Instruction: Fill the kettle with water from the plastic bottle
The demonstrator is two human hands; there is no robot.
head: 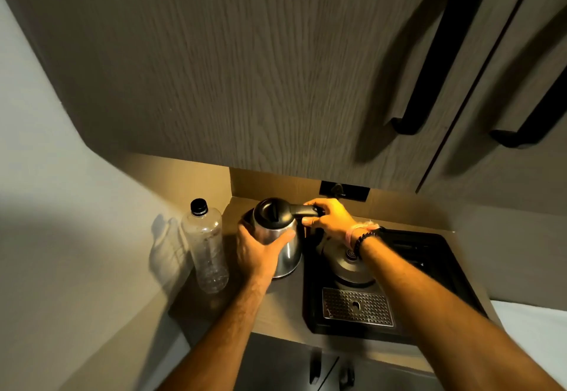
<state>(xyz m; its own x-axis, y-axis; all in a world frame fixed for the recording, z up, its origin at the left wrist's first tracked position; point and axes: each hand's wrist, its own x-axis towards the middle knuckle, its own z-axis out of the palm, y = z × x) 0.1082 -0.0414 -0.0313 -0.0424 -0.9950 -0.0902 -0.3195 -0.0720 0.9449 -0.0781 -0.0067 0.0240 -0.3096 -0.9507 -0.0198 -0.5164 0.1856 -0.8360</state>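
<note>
A steel kettle (288, 252) with a black lid and black handle stands on the counter near the back corner. My left hand (257, 252) wraps around the kettle's steel body from the front left. My right hand (328, 217) grips the black handle at the kettle's right. A clear plastic bottle (207, 246) with a black cap stands upright to the left of the kettle, against the wall, apart from both hands. The cap is on the bottle.
A black tray (441, 271) lies to the right, holding a round kettle base (352, 268) and a perforated metal drip grate (357, 306). Wood-grain wall cabinets (276, 68) with black handles hang low overhead. A wall socket (343, 190) sits behind.
</note>
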